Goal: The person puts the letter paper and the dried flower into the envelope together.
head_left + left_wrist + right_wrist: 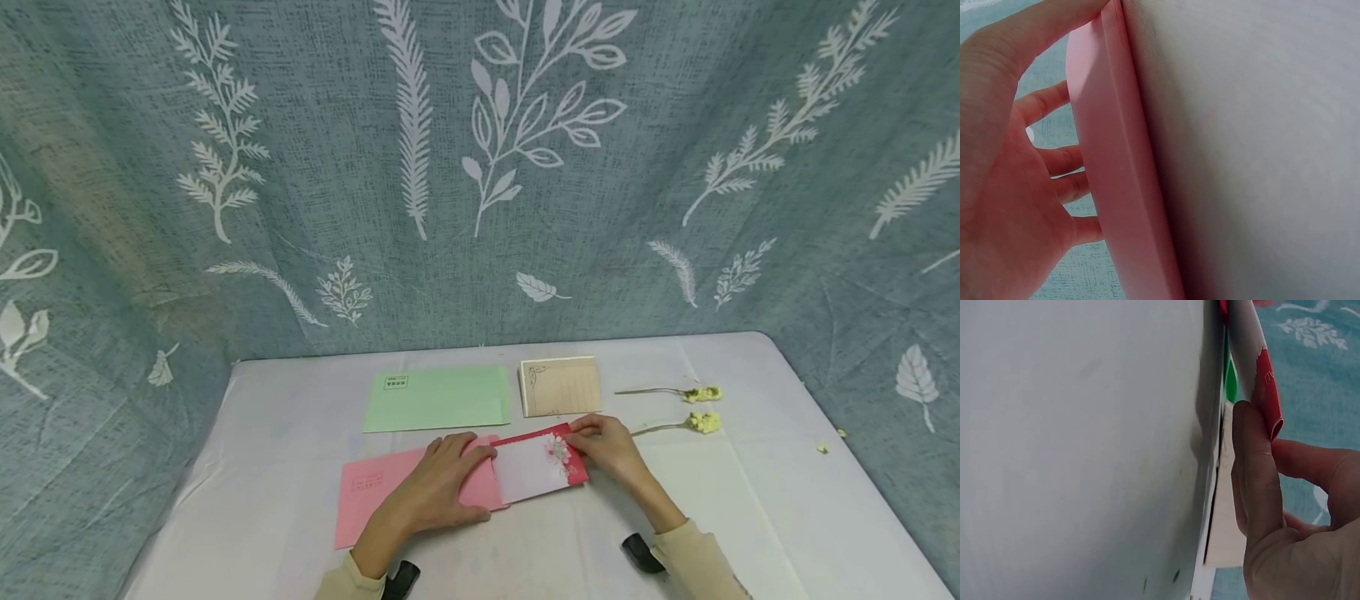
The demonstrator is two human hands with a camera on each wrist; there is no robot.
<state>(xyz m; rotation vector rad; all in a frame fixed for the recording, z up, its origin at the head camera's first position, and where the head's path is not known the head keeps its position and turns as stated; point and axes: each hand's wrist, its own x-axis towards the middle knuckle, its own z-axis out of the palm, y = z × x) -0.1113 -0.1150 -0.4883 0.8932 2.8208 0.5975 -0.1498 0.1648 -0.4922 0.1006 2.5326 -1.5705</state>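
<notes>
A pink envelope (382,483) lies on the table. My left hand (441,490) spans its right end, fingers toward the far edge and thumb by the near edge. In the left wrist view, the pink paper (1116,156) curves up off the table, and the left fingers (1054,103) meet its far side. A red-bordered white card (528,468) with printed flowers has its left end at the envelope's right end; how much lies inside is hidden. My right hand (611,448) pinches the card's upper right corner, its red edge (1267,394) between thumb and fingers in the right wrist view.
Behind the envelope lies a green envelope (438,400), with a stack of tan note paper (561,387) to its right. Two dried yellow flowers (705,422) lie farther right. Yellow crumbs (822,448) rest near the right edge. A patterned curtain (450,275) hangs behind the table.
</notes>
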